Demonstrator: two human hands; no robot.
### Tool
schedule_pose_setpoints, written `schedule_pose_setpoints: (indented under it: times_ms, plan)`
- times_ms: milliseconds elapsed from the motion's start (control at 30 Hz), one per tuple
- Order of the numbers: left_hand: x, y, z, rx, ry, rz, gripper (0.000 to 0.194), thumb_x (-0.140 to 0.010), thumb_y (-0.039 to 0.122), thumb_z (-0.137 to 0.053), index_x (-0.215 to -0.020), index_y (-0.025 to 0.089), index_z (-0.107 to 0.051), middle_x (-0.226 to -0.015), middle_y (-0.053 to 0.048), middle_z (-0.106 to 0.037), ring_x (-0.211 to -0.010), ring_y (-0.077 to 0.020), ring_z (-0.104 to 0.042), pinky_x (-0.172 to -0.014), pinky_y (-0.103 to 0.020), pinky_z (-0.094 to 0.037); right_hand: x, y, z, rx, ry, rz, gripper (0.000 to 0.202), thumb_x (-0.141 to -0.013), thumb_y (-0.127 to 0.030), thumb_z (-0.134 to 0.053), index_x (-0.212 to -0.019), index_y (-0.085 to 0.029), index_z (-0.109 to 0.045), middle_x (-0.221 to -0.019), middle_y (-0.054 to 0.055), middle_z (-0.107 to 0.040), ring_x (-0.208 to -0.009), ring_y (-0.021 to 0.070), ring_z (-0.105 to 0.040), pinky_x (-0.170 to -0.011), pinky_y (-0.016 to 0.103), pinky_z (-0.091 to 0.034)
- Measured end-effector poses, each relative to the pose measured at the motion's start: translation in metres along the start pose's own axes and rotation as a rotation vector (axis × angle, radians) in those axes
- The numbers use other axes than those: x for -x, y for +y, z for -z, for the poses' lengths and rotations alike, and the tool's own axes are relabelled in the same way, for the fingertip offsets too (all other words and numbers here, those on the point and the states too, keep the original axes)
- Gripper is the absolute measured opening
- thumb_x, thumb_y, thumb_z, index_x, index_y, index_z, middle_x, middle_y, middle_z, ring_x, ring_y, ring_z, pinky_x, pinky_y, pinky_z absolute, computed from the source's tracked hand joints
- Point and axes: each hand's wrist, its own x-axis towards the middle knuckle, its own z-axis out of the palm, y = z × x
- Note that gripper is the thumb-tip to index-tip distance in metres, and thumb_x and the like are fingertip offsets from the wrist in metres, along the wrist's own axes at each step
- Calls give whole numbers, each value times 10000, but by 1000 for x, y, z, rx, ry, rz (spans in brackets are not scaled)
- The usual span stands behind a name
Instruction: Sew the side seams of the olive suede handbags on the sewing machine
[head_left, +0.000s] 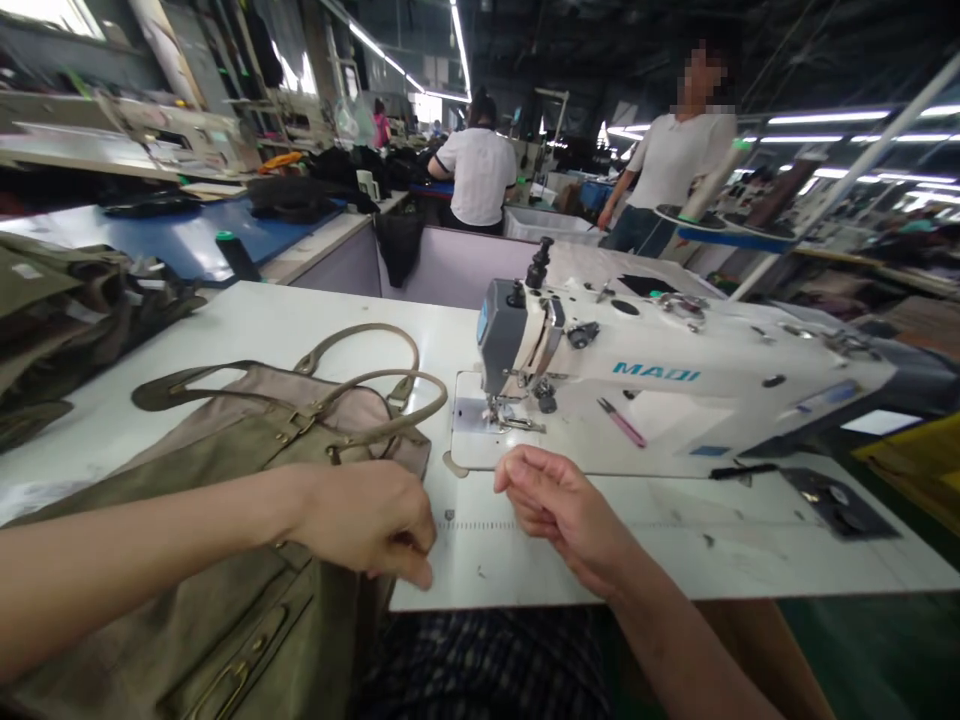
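Observation:
My left hand (367, 520) is over the right side of an olive canvas bag (202, 480), its fingers curled together; whatever they may hold is too small to make out. The bag lies on the white sewing table (480, 560), its two rounded handles reaching toward the machine. Just in front of the sewing machine (675, 370), my right hand (559, 505) is raised with fingers curled and thumb against the index finger. Nothing can be made out between them. The needle and presser foot (510, 415) stand beyond my right hand.
Pink-handled snips (622, 422) rest against the machine. Folded olive bags (67, 320) pile up at the left. A green-topped thread cone (236, 256) stands behind the table. Further back, one person (476, 170) faces away and another person (675, 165) stands at the right.

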Motion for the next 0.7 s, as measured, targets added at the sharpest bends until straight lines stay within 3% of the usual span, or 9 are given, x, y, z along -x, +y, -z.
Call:
schedule_pose_setpoints:
  times_ms: [167,233,300,333,367,433,467,567,700]
  plan:
    - [3,6,4,-168,-47,-5,217,-882,134,-613,-684,205,-665,-605,22,-678,-572,-124,-584,-546,-221,-361,10,-6,-11,219,-60,57,296,-963,-437,-528,-837,-189,-630,-517,-101,-225,-454,77,-172,-428,222,-146]
    - [8,6,4,-229,-43,-12,205,-870,142,-634,-678,206,-664,-653,15,-697,-588,-130,-575,-547,-241,-343,16,-10,-7,403,-98,75,317,-978,-457,-484,-854,-212,-644,-533,-71,-342,-472,92,-323,-453,215,-273]
    - [14,6,5,-283,-18,8,207,-875,157,-630,-675,200,-654,-696,2,-706,-614,-135,-573,-550,-254,-329,20,-13,15,695,-111,118,328,-973,-468,-465,-883,-230,-671,-739,12,-583,-712,157,-564,-660,273,-462]
    - [17,5,6,-316,1,22,216,-880,160,-622,-668,195,-643,-711,-5,-704,-628,-139,-570,-550,-263,-318,20,-11,33,868,-107,142,321,-954,-478,-478,-926,-233,-684,-950,59,-647,-917,217,-604,-838,347,-478]
    - [21,5,8,-348,23,37,226,-884,161,-611,-661,191,-629,-718,-9,-697,-636,-142,-566,-547,-271,-305,18,-9,55,1028,5,167,351,-941,-500,-454,-983,-237,-683,-1077,86,-653,-1036,273,-596,-933,421,-455]
    - [27,4,12,-393,56,51,253,-893,162,-588,-642,183,-596,-701,-7,-670,-634,-141,-548,-536,-284,-279,8,2,101,1408,454,175,464,-920,-509,-348,-1030,-181,-658,-1095,178,-653,-1076,382,-588,-941,551,-439]
    - [30,5,14,-405,63,47,264,-895,160,-581,-632,181,-580,-688,-4,-655,-626,-138,-536,-533,-287,-271,2,9,123,1599,586,143,519,-911,-497,-307,-1068,-129,-637,-1117,245,-626,-1121,442,-552,-935,600,-424]
    - [37,6,20,-391,61,26,277,-893,129,-571,-621,174,-544,-657,11,-619,-593,-123,-493,-546,-283,-275,-21,26,168,1682,671,115,529,-892,-452,-313,-1136,-76,-595,-1179,324,-556,-1184,533,-465,-903,692,-377]
    - [44,9,25,-302,58,40,289,-874,88,-552,-599,174,-529,-626,13,-581,-565,-122,-454,-557,-278,-282,-40,25,194,1670,699,110,425,-901,-430,-316,-1017,-167,-630,-1034,260,-598,-1079,502,-546,-797,683,-427]
